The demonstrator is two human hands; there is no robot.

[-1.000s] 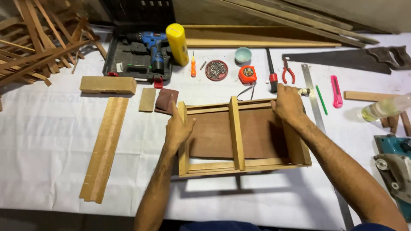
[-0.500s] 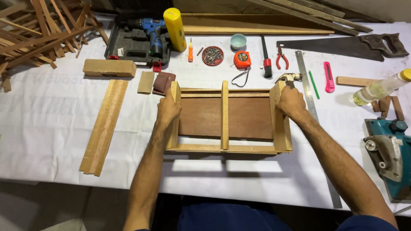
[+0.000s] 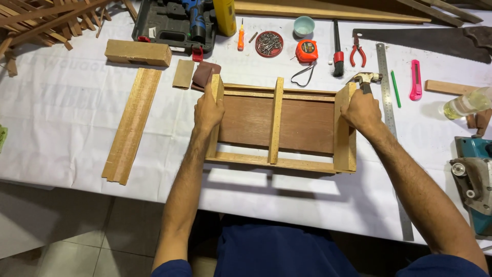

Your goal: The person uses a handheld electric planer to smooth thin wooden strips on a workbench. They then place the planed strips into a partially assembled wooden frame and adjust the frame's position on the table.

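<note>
Hands at tray ends — edge-gripped

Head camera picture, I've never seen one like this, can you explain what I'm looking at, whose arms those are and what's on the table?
The camera sits on a person's head and looks down, so the two bare arms are that person's own. The left hand grips the left end board of a wooden shelf frame, and the right hand grips its right end board. The frame lies on a table with a white cover. Around it lie tools: a hammer just beyond the right hand, a steel ruler, red pliers, an orange tape measure, a round dish of screws, a handsaw and loose wooden planks.
</note>
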